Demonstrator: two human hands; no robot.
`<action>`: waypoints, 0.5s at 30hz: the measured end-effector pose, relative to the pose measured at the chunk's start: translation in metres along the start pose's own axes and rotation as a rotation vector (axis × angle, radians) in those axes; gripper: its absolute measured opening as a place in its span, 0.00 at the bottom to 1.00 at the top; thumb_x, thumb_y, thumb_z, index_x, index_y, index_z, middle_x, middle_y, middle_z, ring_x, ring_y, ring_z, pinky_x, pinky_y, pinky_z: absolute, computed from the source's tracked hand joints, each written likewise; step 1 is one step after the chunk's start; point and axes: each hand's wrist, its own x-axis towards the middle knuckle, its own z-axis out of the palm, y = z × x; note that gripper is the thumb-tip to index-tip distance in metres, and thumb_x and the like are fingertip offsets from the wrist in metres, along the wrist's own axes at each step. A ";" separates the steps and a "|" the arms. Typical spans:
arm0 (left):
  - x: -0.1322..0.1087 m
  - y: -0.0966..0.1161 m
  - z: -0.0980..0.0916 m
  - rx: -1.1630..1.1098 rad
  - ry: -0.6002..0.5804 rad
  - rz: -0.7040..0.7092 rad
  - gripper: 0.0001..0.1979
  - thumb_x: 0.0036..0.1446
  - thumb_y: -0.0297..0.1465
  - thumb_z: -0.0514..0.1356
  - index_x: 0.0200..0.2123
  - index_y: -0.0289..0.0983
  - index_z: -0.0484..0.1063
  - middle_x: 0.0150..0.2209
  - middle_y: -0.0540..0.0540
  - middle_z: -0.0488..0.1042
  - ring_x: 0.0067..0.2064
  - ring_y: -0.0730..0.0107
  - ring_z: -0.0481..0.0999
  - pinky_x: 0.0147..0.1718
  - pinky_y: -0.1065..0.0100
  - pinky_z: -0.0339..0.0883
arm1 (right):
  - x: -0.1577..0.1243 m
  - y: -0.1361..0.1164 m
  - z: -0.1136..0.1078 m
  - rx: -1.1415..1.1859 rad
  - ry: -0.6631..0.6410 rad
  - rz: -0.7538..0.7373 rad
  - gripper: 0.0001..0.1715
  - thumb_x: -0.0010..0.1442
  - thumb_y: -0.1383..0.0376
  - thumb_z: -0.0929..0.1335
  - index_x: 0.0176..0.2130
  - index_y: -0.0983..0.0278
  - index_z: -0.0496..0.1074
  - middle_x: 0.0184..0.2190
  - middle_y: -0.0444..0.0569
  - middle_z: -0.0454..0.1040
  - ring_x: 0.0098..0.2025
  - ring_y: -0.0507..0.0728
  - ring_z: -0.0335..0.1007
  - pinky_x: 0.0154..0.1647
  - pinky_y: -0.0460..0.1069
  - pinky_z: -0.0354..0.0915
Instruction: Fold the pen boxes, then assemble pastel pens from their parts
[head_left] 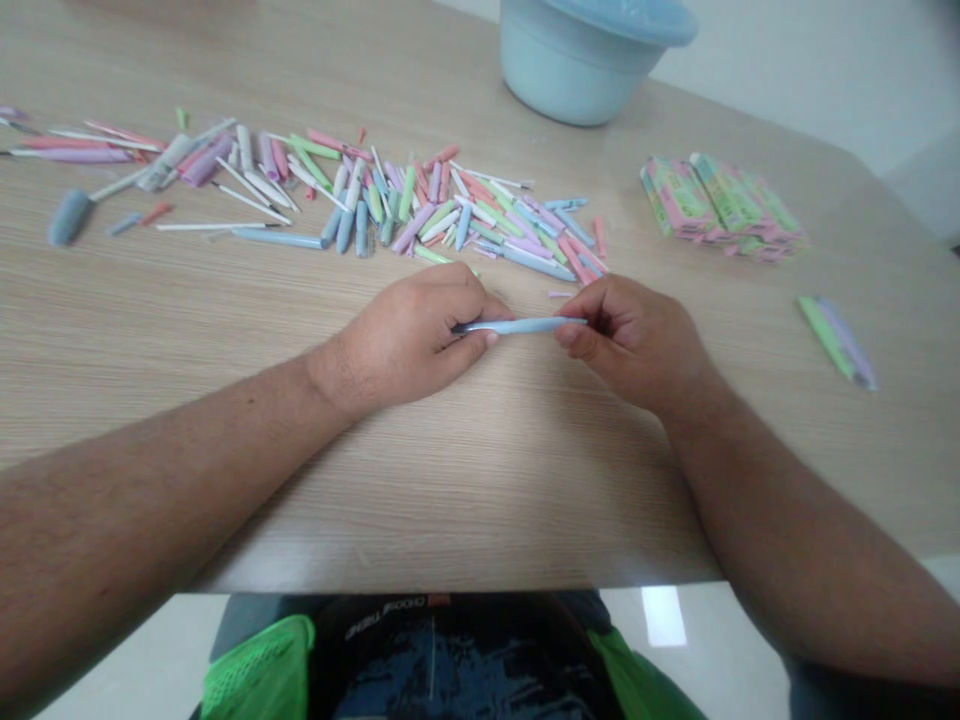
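1. From the head view, I see a light blue pen [531, 326] held level above the wooden table [465, 480], just before the person.
2. The left hand [420, 335] pinches one end between thumb and fingers; the right hand [634, 335] pinches the other (fingertips pressed close).
3. Beyond them lies a heap of pastel pen parts [450, 210].
4. A blue basin [577, 75] stands behind, with stacked packs [720, 205] to its right.
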 end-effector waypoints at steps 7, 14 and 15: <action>-0.002 0.001 0.001 0.021 0.009 0.046 0.13 0.74 0.30 0.61 0.53 0.39 0.85 0.46 0.41 0.84 0.49 0.57 0.82 0.54 0.55 0.78 | 0.003 -0.006 0.001 -0.013 -0.099 0.011 0.46 0.73 0.26 0.60 0.27 0.59 0.74 0.22 0.47 0.75 0.27 0.56 0.70 0.31 0.53 0.58; -0.001 0.003 0.000 0.070 -0.003 0.056 0.13 0.75 0.29 0.60 0.53 0.36 0.85 0.46 0.40 0.83 0.49 0.56 0.82 0.55 0.56 0.78 | 0.002 -0.007 0.004 0.002 -0.116 0.039 0.45 0.75 0.29 0.62 0.27 0.60 0.76 0.22 0.46 0.76 0.26 0.55 0.71 0.31 0.52 0.59; -0.001 0.003 -0.001 0.074 -0.008 0.053 0.13 0.74 0.29 0.60 0.53 0.36 0.85 0.46 0.40 0.83 0.49 0.56 0.82 0.55 0.56 0.78 | 0.002 -0.005 0.006 0.013 -0.104 0.041 0.44 0.75 0.30 0.63 0.28 0.60 0.76 0.23 0.46 0.77 0.27 0.55 0.72 0.31 0.52 0.60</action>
